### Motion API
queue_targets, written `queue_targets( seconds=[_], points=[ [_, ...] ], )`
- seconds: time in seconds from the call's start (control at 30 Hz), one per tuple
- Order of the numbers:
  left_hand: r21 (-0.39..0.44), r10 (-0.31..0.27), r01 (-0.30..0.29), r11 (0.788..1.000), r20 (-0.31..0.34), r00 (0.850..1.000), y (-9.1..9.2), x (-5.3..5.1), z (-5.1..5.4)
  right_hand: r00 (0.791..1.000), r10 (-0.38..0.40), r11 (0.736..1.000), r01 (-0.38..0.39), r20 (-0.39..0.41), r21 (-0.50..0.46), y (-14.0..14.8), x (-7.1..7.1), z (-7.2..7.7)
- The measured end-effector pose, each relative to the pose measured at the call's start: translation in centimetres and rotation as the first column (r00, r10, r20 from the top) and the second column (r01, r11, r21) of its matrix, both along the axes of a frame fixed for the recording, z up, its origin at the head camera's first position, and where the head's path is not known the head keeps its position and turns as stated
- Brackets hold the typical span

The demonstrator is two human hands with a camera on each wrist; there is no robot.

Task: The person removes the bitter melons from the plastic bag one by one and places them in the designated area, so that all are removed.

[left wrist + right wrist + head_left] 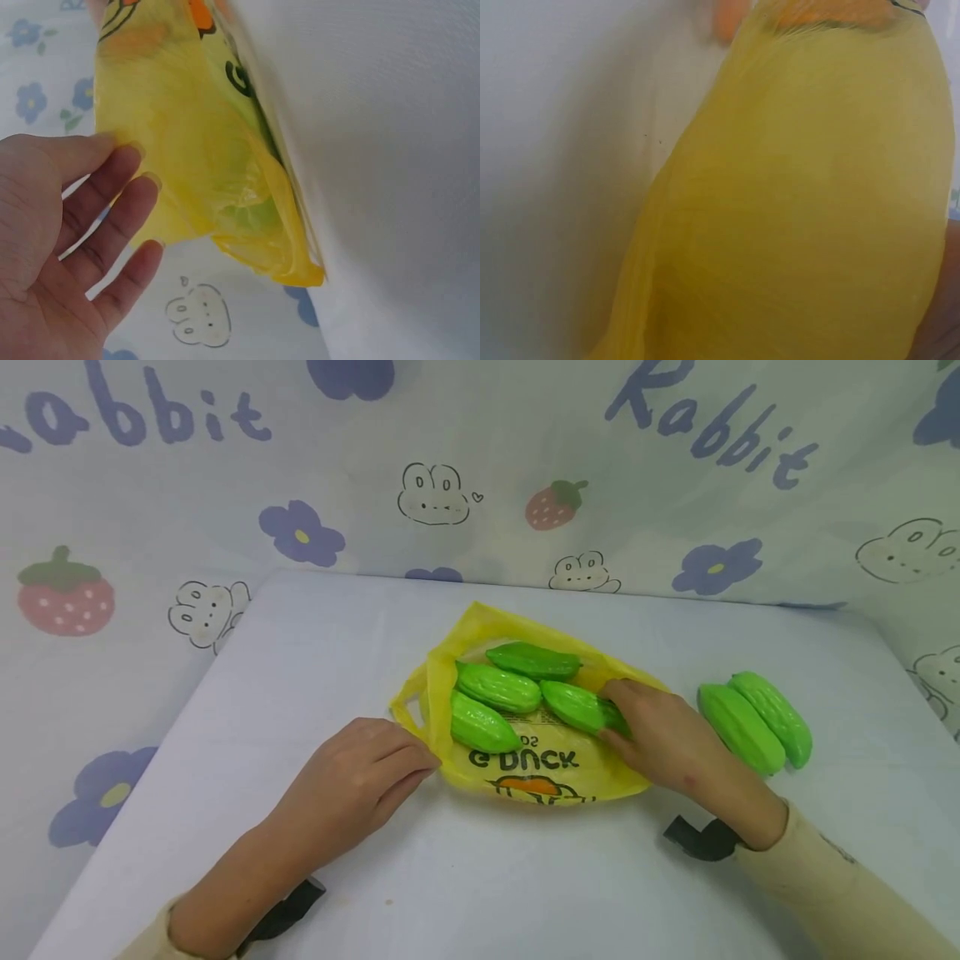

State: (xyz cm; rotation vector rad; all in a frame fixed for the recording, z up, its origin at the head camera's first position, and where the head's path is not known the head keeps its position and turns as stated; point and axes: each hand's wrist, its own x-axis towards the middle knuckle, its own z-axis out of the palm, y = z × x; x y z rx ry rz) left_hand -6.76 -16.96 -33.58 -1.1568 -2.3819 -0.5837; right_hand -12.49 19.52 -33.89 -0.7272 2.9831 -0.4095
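Observation:
A yellow plastic bag [465, 772] with a printed duck lies on the white table, its mouth facing up. Inside it are several shiny green bitter melons [498, 687]. My left hand [360, 772] pinches the bag's edge at the left between thumb and index finger; in the left wrist view the other fingers of this hand [75, 225] are spread apart. Reaching into the bag's right side, my right hand [663, 739] grips the end of one bitter melon [573, 706]. In the right wrist view the yellow bag [795, 195] covers most of the hand.
Two more bitter melons [742, 727] lie side by side on the white table [525, 885], right of the bag. Behind the table hangs a cloth [480, 435] printed with rabbits, strawberries and flowers. Black straps [701, 839] show at both wrists.

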Motion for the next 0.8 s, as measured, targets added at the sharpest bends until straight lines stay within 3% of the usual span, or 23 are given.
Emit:
queue_targets(
  seconds=[0.5,0.8],
  points=[
    [0.001,0.002,-0.002,1.0,-0.002,1.0,-0.02,0.09,0.12,1.0,0.008,0.999,-0.007,0.018,-0.036,0.15,-0.36,0.06],
    [-0.006,0.0,0.0,1.0,0.004,1.0,-0.03,0.17,0.16,1.0,-0.007,1.0,0.007,0.025,-0.005,-0.1,-0.18,0.16]
  ],
)
